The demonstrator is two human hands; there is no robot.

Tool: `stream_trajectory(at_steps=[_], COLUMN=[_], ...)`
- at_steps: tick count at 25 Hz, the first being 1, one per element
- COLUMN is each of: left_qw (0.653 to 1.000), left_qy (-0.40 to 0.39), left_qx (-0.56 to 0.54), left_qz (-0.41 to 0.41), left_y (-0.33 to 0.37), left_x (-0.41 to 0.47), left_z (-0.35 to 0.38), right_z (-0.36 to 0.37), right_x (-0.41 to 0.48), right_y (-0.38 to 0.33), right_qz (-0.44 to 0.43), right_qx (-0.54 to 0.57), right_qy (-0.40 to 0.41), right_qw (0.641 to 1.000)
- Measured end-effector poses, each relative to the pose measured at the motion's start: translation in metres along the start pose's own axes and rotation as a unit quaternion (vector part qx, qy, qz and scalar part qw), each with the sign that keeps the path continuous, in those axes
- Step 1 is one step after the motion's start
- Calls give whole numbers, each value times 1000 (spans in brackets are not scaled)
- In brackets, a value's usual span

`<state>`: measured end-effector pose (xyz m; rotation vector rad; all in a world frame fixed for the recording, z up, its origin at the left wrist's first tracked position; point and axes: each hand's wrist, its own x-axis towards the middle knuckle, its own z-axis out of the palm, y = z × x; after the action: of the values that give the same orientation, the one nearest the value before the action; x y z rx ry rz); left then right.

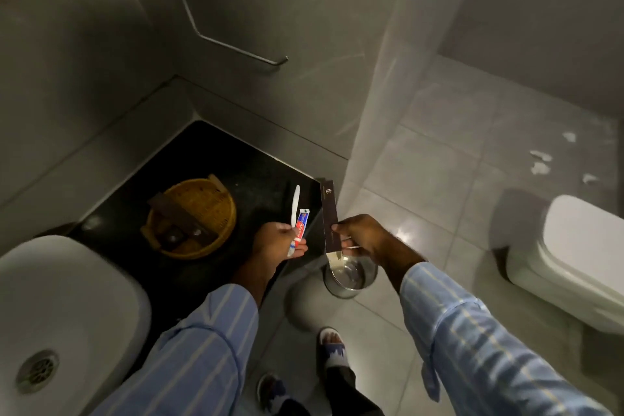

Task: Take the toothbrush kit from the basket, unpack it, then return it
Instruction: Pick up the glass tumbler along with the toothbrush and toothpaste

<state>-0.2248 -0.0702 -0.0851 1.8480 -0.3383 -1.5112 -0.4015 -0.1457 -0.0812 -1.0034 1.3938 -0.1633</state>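
Note:
My left hand (pixel 275 241) holds a white toothbrush (pixel 294 204) and a small red, white and blue toothpaste tube (pixel 301 224), both pointing up and away from me over the black counter. My right hand (pixel 366 236) grips the long dark brown kit box (pixel 329 213) near its lower end; the box stands nearly upright past the counter's right edge, apart from the toothbrush. A round yellow wicker basket (pixel 216 240) sits on the counter left of my left hand, with several dark brown packets inside it.
The black counter (pixel 216 159) fills the wall corner. A white sink (pixel 67 307) lies at the lower left. On the floor below my right hand stands a steel bin (pixel 351 275). A white toilet (pixel 574 253) is at the right. A metal towel bar (pixel 233 47) hangs on the wall.

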Motion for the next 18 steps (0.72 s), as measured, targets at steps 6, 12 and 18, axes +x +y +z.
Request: stream_trajectory(at_steps=[6, 12, 18], left_qw=[991, 984, 983], left_qy=[-24, -31, -24], left_qx=[126, 177, 182], left_qz=[24, -2, -22], left_y=[-37, -61, -65], left_x=[25, 53, 72], left_z=[51, 74, 79], right_z=[-43, -59, -76], right_x=[33, 68, 109], right_y=[91, 137, 147], right_qz=[94, 164, 204], right_qx=[67, 161, 279], right_qy=[68, 70, 51], right_qw=[991, 971, 937])
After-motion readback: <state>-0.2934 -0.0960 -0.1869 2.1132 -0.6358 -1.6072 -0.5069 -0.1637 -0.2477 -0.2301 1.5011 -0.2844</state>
